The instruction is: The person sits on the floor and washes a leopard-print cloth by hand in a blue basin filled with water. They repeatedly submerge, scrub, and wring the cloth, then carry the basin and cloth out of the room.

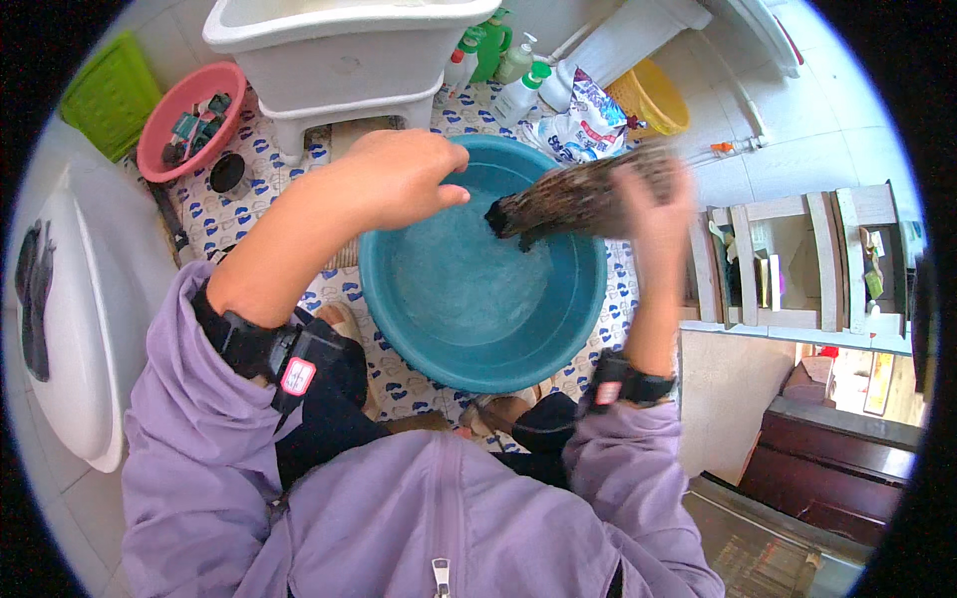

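A round blue plastic basin (478, 299) with water in it stands on the floor before me. My left hand (411, 179) hovers over its upper left rim, thumb and forefinger apart, and nothing shows between them. Above the basin's right rim, my right hand (662, 198), blurred, grips a dark brown, shaggy item (583, 198). The item slants down to the left, its black end above the water; blur hides what exactly it is.
A white plastic tub (344, 75) on legs stands behind. Near it are a pink basin (193, 123) with small packets, a black cup (230, 176), pump bottles (516, 97), a printed plastic bag (587, 127) and a yellow basket (650, 97). A shelf rack (800, 261) is at right.
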`<action>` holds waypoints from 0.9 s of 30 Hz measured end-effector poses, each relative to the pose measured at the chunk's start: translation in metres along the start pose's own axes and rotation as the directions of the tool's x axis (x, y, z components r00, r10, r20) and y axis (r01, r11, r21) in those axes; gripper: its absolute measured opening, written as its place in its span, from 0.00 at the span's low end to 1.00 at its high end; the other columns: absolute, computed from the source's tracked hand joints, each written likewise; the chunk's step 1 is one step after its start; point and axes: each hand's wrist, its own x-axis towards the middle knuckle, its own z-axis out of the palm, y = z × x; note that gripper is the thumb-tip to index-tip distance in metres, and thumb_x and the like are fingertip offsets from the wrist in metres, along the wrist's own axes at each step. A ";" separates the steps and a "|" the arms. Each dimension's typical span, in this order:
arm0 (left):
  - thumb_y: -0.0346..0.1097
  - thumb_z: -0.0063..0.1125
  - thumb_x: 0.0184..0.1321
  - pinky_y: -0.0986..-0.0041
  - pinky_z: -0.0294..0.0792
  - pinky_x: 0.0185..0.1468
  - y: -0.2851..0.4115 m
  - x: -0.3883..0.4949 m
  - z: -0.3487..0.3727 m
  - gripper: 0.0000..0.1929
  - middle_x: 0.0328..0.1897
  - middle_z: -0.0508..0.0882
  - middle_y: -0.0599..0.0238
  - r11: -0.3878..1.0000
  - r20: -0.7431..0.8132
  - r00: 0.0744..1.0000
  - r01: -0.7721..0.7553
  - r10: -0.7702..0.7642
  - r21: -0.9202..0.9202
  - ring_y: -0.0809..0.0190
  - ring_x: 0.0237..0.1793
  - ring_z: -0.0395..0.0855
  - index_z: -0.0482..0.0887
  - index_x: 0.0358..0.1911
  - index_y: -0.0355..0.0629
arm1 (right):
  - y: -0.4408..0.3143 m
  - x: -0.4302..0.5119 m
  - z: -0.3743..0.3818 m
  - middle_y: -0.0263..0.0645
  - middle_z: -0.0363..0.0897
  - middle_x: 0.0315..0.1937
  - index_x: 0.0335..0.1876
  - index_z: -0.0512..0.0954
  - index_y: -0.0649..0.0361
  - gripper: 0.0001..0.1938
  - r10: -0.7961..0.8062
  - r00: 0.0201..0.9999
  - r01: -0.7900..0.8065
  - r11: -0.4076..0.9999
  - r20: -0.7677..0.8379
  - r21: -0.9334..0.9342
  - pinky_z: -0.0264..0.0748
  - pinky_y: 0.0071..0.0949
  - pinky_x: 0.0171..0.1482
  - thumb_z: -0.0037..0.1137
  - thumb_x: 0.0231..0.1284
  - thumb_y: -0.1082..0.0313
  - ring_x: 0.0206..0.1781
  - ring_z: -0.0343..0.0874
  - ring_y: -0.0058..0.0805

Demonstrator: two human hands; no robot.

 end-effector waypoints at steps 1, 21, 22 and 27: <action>0.46 0.57 0.61 0.55 0.74 0.49 0.000 0.001 0.001 0.17 0.42 0.84 0.50 1.000 -0.004 1.000 -0.010 0.010 -0.002 0.45 0.46 0.82 0.82 0.45 0.40 | 0.023 -0.031 0.022 0.47 0.80 0.46 0.55 0.72 0.66 0.30 -0.019 0.989 0.011 0.999 0.144 0.052 0.74 0.33 0.54 0.70 0.48 0.59 0.48 0.80 0.38; 0.43 0.56 0.62 0.54 0.75 0.42 -0.004 0.012 0.017 0.14 0.36 0.84 0.51 0.989 0.036 0.999 -0.021 0.016 0.144 0.45 0.42 0.83 0.79 0.40 0.39 | 0.157 -0.285 0.188 0.48 0.75 0.51 0.58 0.67 0.55 0.22 0.372 0.284 0.195 0.880 0.883 -0.434 0.71 0.53 0.53 0.55 0.55 0.70 0.56 0.75 0.50; 0.43 0.56 0.62 0.54 0.75 0.42 -0.002 0.013 0.018 0.14 0.37 0.84 0.51 0.990 0.035 0.999 -0.032 0.027 0.140 0.45 0.42 0.83 0.78 0.40 0.39 | 0.155 -0.289 0.188 0.51 0.78 0.50 0.58 0.69 0.56 0.23 0.243 0.195 0.257 0.922 0.950 -0.289 0.73 0.53 0.53 0.54 0.53 0.70 0.54 0.77 0.52; 0.43 0.57 0.61 0.54 0.75 0.44 0.001 0.004 0.015 0.14 0.39 0.84 0.51 0.992 0.031 0.998 -0.053 0.050 0.118 0.45 0.44 0.83 0.79 0.41 0.38 | 0.152 -0.259 0.184 0.50 0.80 0.51 0.59 0.74 0.57 0.26 0.507 0.320 -0.116 0.859 0.800 -0.498 0.74 0.41 0.54 0.56 0.47 0.69 0.54 0.79 0.46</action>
